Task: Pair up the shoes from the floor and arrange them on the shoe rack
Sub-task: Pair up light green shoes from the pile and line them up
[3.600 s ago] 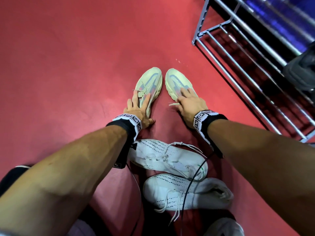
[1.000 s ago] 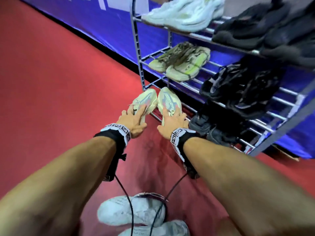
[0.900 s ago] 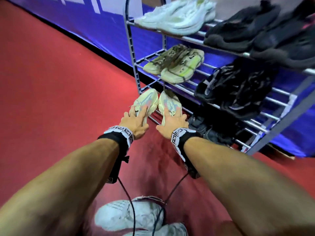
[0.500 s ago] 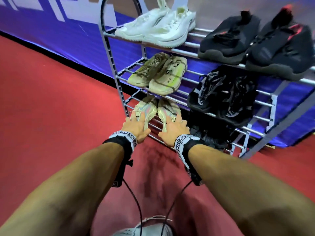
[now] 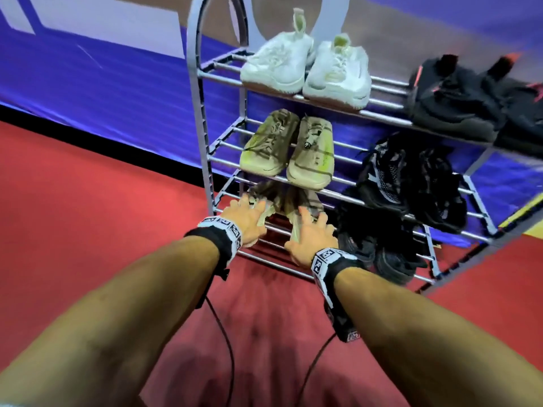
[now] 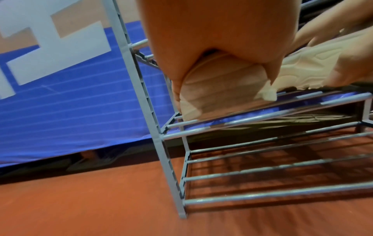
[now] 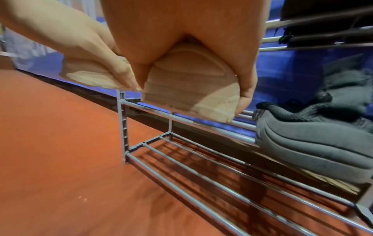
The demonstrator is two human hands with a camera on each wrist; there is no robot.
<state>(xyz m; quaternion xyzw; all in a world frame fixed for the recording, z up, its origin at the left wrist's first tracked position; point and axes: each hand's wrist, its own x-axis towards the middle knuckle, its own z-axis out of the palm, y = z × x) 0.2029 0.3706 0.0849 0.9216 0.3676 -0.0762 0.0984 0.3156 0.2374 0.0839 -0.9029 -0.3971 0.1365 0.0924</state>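
Observation:
Two pale green shoes sit side by side on the left end of the third shelf of the grey metal shoe rack, toes pointing in. My left hand grips the heel of the left shoe; thumb and fingers wrap its heel. In the same way, my right hand grips the heel of the right shoe, whose ribbed sole shows above the front rails. The toes are shadowed under the shelf above.
White shoes and black shoes fill the top shelf. Olive shoes and black mesh shoes are on the second. A black shoe lies right of my right hand. The bottom shelf below is bare. The floor is red.
Both hands lifted the pale green pair off the floor, carried it to the rack and pushed it further onto the third shelf. The white shoes on the floor have left the view.

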